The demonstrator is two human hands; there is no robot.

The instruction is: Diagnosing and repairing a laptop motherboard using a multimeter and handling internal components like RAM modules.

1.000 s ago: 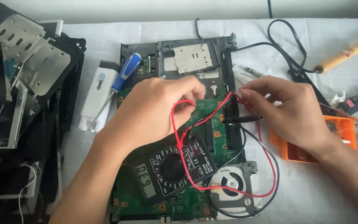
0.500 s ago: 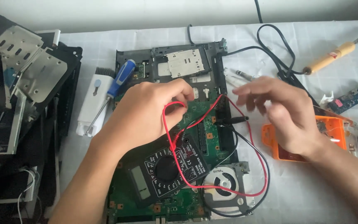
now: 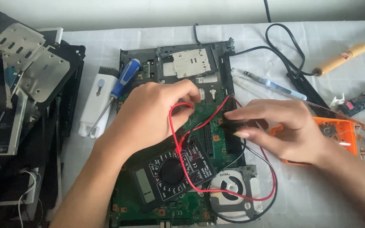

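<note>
Head view. The green circuit board (image 3: 199,126) lies flat in a dark laptop chassis (image 3: 170,55) on the white surface (image 3: 317,202), and serves as the reference for what follows.

The left hand (image 3: 148,114) rests over the board's upper left part, grip closed, fingers curled about the red lead (image 3: 178,139); the red probe's tip is hidden under the fingers. The right hand (image 3: 275,126) lies at the board's right edge, grip pinched shut on the black probe (image 3: 239,123), which points left onto the board. The probe sits at the fingertips, ahead of the palm.

A black multimeter (image 3: 174,173) lies tilted on the board's lower middle, just below both hands; both leads run from it. A round fan (image 3: 231,190) sits at the board's lower right corner.

Left of the board lie a blue-handled screwdriver (image 3: 123,80) and a white brush tool (image 3: 96,101). Right of it stands an orange box (image 3: 339,131); above right, well apart, lies a wooden-handled soldering iron (image 3: 341,59).
</note>
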